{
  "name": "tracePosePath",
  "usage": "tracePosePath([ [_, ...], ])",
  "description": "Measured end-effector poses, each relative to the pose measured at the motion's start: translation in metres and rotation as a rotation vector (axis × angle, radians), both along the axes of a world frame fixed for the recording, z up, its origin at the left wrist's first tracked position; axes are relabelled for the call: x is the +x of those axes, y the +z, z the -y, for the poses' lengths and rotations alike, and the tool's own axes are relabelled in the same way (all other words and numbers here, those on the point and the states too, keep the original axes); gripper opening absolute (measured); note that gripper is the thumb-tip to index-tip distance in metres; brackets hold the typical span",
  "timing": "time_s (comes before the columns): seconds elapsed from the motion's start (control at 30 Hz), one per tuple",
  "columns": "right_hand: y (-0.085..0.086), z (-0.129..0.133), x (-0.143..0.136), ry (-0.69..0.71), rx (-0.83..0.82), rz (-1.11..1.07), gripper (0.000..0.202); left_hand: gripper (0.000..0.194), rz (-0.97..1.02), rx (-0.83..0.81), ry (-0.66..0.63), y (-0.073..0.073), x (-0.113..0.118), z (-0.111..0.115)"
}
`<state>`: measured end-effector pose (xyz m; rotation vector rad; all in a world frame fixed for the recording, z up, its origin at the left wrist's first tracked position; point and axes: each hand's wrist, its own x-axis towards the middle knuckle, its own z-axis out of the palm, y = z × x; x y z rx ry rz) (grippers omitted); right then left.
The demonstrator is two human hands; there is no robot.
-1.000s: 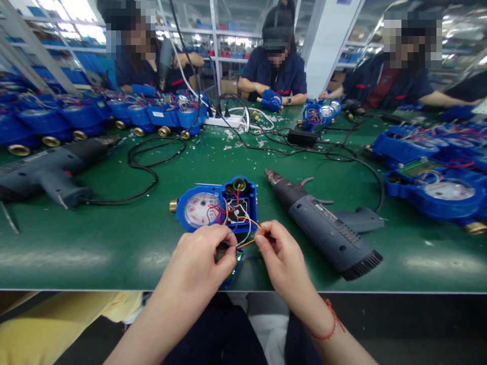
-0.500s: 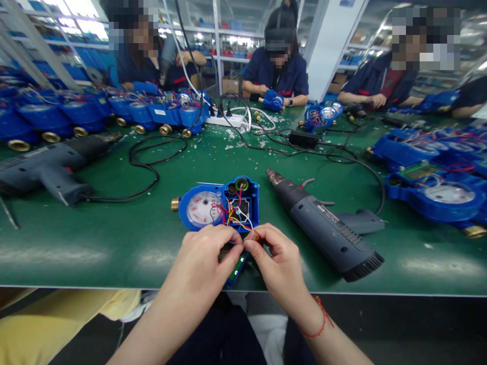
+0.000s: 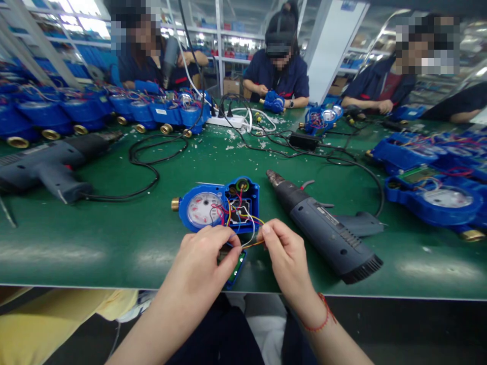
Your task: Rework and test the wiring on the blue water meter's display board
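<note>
A blue water meter [image 3: 205, 208] with a round dial and an open wiring compartment lies on the green table in front of me. Thin wires [image 3: 251, 245], white, yellow and orange among them, run out of its compartment towards my fingers. My left hand [image 3: 211, 253] is closed, pinching wire ends between thumb and forefinger. My right hand [image 3: 283, 248] pinches an orange-yellow wire a little to the right. Partly under my left hand sits a small blue cover with a green circuit board [image 3: 238, 268], near the table's front edge.
A heat gun [image 3: 323, 228] lies right of the meter, and another heat gun [image 3: 57, 162] at the left. Blue meters [image 3: 433, 197] stand at the right, with several more at the back left. A power strip [image 3: 228, 120] and cables lie farther back. Co-workers sit opposite.
My right hand has moved right, away from my left, drawing the orange-yellow wire out between them. My left hand has stayed nearly in place.
</note>
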<state>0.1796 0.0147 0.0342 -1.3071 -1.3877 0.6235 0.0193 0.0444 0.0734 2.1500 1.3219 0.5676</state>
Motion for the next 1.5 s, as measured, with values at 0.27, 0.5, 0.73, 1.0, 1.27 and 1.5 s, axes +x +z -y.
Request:
tracePosePath([
  [0.27,-0.008,0.004,-0.015,0.15,-0.059,-0.235,0.005,0.015,0.238,-0.018,0.019,0.002,-0.003,0.004],
  [0.5,0.001,-0.003,-0.016,0.186,0.038,0.005,0.014,0.009,0.333,0.149,-0.054,0.006,-0.001,-0.001],
  [0.73,-0.003,0.002,-0.017,0.16,-0.098,-0.156,0.016,0.014,0.367,0.02,0.097,0.001,-0.005,-0.005],
  [1.0,-0.012,0.003,-0.018,0.183,-0.245,-0.545,0.025,0.021,0.409,-0.074,0.196,-0.01,-0.009,-0.003],
  [1.27,-0.009,0.001,-0.021,0.193,-0.171,-0.335,0.018,0.019,0.468,-0.112,0.159,-0.011,-0.011,-0.005],
  [1.5,-0.012,0.003,-0.025,0.103,-0.172,-0.476,0.024,0.017,0.605,-0.135,0.223,-0.011,-0.011,-0.002],
])
